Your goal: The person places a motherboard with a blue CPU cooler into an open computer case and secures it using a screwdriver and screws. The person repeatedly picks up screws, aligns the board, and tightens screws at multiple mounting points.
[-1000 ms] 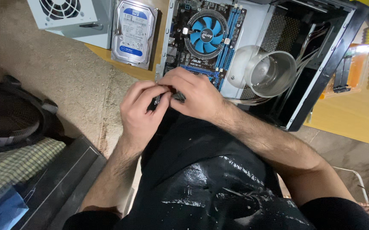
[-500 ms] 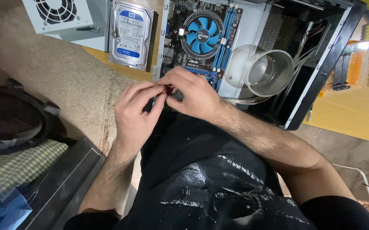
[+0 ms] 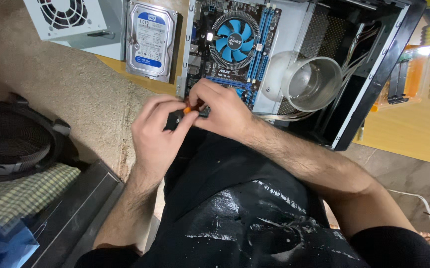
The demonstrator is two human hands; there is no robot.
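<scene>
My left hand (image 3: 158, 136) and my right hand (image 3: 220, 109) meet over my lap, just below the open computer case (image 3: 373, 89). Together they pinch a small dark object with an orange part (image 3: 187, 110); most of it is hidden by my fingers. Right above the hands lies the motherboard (image 3: 200, 49) with its blue cooler fan (image 3: 233, 39) and blue memory slots.
A hard drive (image 3: 150, 42) and a grey power supply (image 3: 71, 17) lie at the top left. A clear plastic cup (image 3: 309, 82) rests in the case. Screwdriver bits in an orange holder (image 3: 413, 74) are at right. A black round fan (image 3: 11, 134) sits at left.
The hands stay together on the small object with only slight finger shifts. An orange part now shows between the fingers.
</scene>
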